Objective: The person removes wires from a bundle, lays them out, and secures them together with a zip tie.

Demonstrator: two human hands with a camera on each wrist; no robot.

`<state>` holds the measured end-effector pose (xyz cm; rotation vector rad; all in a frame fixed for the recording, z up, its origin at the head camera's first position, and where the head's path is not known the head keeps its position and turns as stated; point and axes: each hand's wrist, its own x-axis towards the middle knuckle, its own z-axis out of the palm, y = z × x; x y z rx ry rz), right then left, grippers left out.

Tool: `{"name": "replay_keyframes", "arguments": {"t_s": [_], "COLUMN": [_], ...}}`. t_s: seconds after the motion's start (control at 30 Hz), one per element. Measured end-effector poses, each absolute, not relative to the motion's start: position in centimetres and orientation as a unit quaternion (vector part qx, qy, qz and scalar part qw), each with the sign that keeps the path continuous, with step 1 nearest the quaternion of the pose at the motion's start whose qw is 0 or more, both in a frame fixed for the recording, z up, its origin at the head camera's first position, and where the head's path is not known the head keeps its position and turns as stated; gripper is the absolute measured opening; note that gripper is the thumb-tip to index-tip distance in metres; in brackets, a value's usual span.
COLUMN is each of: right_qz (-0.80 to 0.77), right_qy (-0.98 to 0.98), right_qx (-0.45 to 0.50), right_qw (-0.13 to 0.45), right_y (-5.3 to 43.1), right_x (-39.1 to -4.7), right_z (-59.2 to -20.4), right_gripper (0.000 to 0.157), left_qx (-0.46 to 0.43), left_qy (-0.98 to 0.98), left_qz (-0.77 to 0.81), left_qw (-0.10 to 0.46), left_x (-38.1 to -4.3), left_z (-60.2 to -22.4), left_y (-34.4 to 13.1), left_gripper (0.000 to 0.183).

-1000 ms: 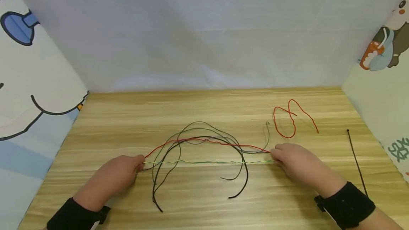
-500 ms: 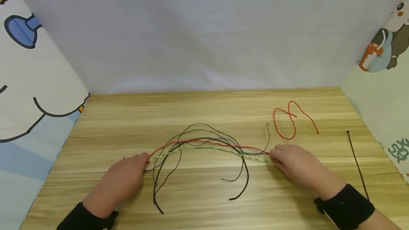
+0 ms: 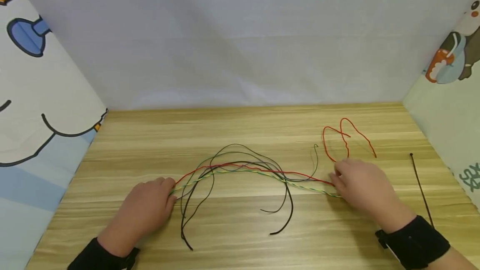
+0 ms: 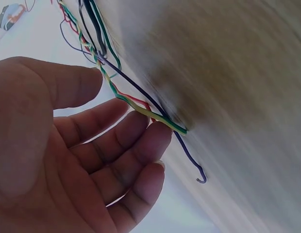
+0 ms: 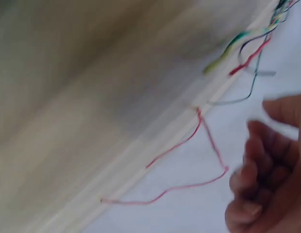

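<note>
I'm looking down on several thin wires bunched in a loose arch on a pale wood-grain tabletop, spanning the space between two hands. A green-and-yellow striped wire and a red wire run side by side; a thicker black wire curves beneath them. The left hand is at the left end, its fingers relaxed against the striped wire and its thumb apart, so nothing is pinched. The right hand, just beyond the right end, is loosely curled, thumb away from fingers, holding nothing. A separate loose red wire lies just past it, and a thin black strip lies farther right.

I judge the step in hand to be laying wires alongside one another. Any next move on such a thin wire calls for a careful fingertip pinch that leaves its neighbours undisturbed.

I find no brand, label or readable writing; a dark scribble-like print on the right wall can't be read as words.
</note>
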<state>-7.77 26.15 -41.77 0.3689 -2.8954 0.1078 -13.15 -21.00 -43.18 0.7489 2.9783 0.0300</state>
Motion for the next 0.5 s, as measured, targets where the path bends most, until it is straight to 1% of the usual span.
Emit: {"name": "replay_keyframes", "arguments": {"t_s": [0.07,0.1,0.17,0.33,0.4,0.5], "right_qz": [0.026,0.03,0.071,0.212,0.25,0.282], "right_qy": [-0.988,-0.988,-0.989,-0.975,-0.965,-0.956], "right_qx": [0.07,0.045,0.003,-0.062,-0.076,-0.085], "right_qw": [0.138,0.142,0.127,0.037,0.016,0.003], "right_y": [26.9,27.2,27.7,28.2,28.3,28.5], "right_x": [-8.0,-8.2,-8.6,-10.1,-10.8,-11.7], "right_z": [-41.5,-41.4,-41.1,-40.7,-40.7,-40.7], "right_gripper": [0.024,0.023,0.023,0.056,0.063,0.067], "left_qx": [0.244,0.244,0.245,0.251,0.254,0.258], "left_qy": [0.969,0.969,0.969,0.968,0.967,0.966], "left_qz": [0.008,0.007,0.007,0.01,0.009,0.006], "left_qw": [0.029,0.027,0.026,0.022,0.018,0.016], "left_x": [-13.1,-13.1,-13.0,-13.0,-13.0,-13.0], "left_z": [-43.2,-43.2,-43.2,-43.0,-42.9,-42.7], "left_y": [-21.0,-21.0,-21.0,-20.8,-20.6,-20.4], "left_gripper": [0.026,0.027,0.027,0.029,0.03,0.031]}}
